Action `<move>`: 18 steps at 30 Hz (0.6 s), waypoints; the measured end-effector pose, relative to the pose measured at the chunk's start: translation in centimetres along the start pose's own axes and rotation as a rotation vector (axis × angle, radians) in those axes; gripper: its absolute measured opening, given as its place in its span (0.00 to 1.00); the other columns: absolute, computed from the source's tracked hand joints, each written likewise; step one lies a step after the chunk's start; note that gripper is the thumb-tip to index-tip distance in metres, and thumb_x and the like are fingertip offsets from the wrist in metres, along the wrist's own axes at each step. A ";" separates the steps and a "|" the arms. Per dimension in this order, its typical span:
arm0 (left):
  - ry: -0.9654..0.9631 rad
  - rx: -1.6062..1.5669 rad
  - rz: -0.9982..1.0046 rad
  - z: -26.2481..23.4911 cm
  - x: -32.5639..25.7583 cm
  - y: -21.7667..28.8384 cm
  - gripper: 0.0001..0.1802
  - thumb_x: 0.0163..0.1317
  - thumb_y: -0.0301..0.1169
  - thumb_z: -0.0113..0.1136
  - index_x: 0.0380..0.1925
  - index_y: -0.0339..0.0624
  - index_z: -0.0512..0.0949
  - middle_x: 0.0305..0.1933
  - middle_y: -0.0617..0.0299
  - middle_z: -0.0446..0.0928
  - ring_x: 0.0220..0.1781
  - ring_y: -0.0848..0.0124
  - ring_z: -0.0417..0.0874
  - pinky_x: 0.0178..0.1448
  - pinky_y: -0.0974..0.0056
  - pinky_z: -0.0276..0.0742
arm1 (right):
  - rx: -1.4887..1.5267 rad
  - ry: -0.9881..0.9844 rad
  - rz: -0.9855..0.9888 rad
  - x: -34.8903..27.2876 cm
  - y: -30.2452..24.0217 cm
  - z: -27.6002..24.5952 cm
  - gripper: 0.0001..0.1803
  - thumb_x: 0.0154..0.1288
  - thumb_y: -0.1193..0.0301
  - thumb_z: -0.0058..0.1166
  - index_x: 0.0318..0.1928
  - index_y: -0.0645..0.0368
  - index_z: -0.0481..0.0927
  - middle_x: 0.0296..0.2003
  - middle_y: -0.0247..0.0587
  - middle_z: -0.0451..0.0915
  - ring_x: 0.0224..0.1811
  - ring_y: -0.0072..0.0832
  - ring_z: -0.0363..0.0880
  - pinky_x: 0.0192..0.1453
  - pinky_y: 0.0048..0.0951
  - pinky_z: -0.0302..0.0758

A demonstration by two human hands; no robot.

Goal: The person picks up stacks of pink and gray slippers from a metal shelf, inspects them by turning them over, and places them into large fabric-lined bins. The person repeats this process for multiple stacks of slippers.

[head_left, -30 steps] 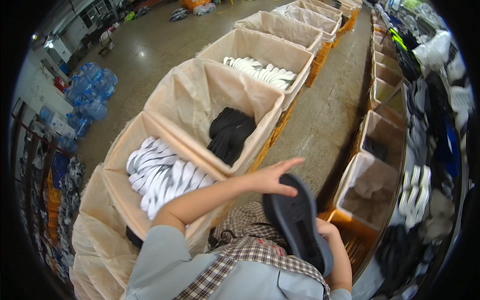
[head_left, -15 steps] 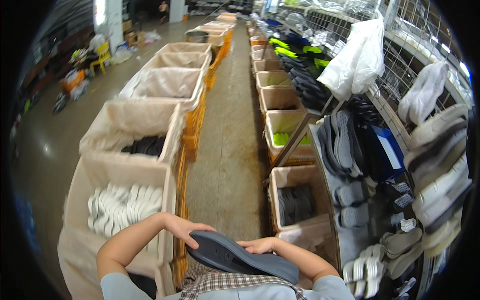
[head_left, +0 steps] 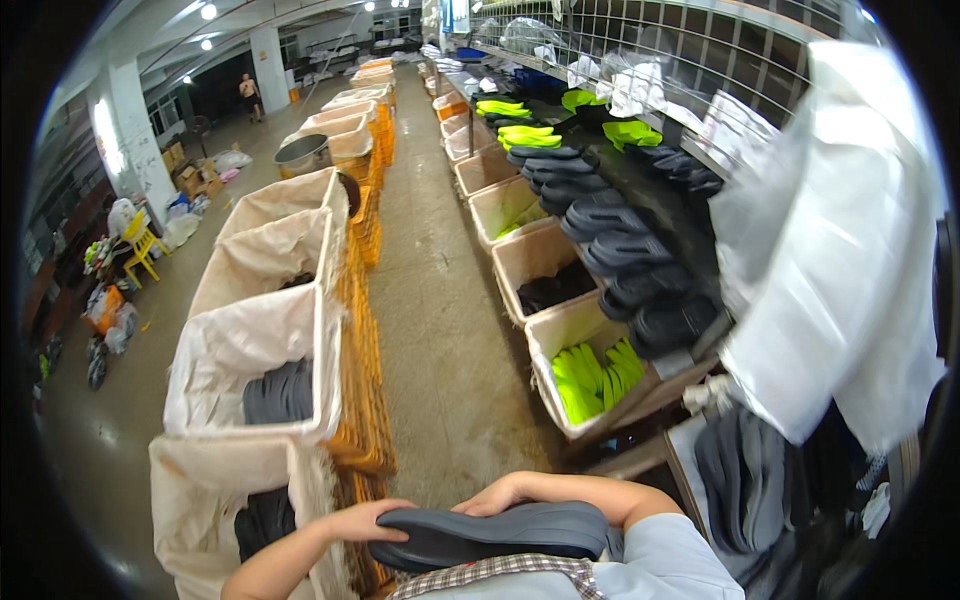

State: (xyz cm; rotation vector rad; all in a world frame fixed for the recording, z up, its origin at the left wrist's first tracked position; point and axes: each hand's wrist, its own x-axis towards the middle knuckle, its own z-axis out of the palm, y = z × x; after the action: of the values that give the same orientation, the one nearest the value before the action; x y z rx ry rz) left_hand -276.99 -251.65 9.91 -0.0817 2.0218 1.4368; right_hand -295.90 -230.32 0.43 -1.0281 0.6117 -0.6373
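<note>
Against my checked apron (head_left: 495, 577) I carry a dark grey shoe sole (head_left: 500, 533), lying crosswise at the lower edge of the view. Whether a second one is stacked under it, I cannot tell. My left hand (head_left: 368, 522) grips its left end, thumb on the near side and fingers over the top. My right hand (head_left: 493, 495) is closed on its far edge near the middle; some of those fingers are hidden behind it. Close to my left forearm is a cloth-lined basket (head_left: 195, 455) with dark soles (head_left: 265, 520) in it.
Lined orange baskets (head_left: 365, 420) flank the aisle (head_left: 440, 300). To the right, a shelf carries rows of dark soles (head_left: 625, 250) and neon ones (head_left: 530, 135). White plastic sheeting (head_left: 810, 260) hangs at the near right, above grey soles (head_left: 745, 480). A person (head_left: 249, 98) stands far off, left.
My view has advanced along the aisle and tilted up. The basket of white soles has left the view, and the neon-sole basket is nearer. Both hands keep hold of the shoe sole.
</note>
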 end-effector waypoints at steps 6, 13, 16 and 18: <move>0.273 -0.193 0.034 -18.0 9.7 -6.4 0.32 0.54 0.37 0.70 0.58 0.40 0.70 0.53 0.58 0.74 0.57 0.69 0.73 0.62 0.64 0.65 | 0.004 0.446 0.166 -3.2 -8.0 -26.4 0.31 0.73 0.50 0.36 0.69 0.54 0.57 0.57 0.39 0.73 0.53 0.29 0.74 0.54 0.37 0.72; 0.622 -0.930 0.205 -41.2 15.3 -7.8 0.34 0.55 0.32 0.68 0.60 0.36 0.66 0.57 0.60 0.73 0.58 0.70 0.72 0.62 0.64 0.66 | 0.488 1.696 -0.116 -14.5 -10.8 -45.0 0.15 0.65 0.57 0.55 0.45 0.51 0.75 0.36 0.33 0.81 0.34 0.23 0.80 0.36 0.27 0.75; 0.840 -1.097 0.362 -52.7 18.9 -7.3 0.36 0.56 0.29 0.66 0.63 0.35 0.62 0.62 0.53 0.69 0.61 0.61 0.72 0.66 0.57 0.68 | 0.521 1.745 0.005 -16.7 -6.2 -49.3 0.12 0.64 0.63 0.55 0.35 0.59 0.75 0.25 0.39 0.79 0.22 0.26 0.77 0.21 0.23 0.70; 1.001 -1.135 0.409 -61.1 21.9 -7.3 0.36 0.58 0.31 0.64 0.64 0.35 0.60 0.63 0.51 0.68 0.62 0.58 0.71 0.68 0.54 0.67 | 0.757 1.743 0.196 -18.1 -2.1 -52.4 0.10 0.64 0.64 0.55 0.35 0.58 0.75 0.23 0.39 0.77 0.21 0.29 0.77 0.21 0.27 0.71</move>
State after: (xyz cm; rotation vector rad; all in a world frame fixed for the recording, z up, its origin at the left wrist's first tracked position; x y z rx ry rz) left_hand -319.78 -300.67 3.79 -1.0883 1.5542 3.0782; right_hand -346.18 -248.01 -15.04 0.5539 1.7269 -1.3817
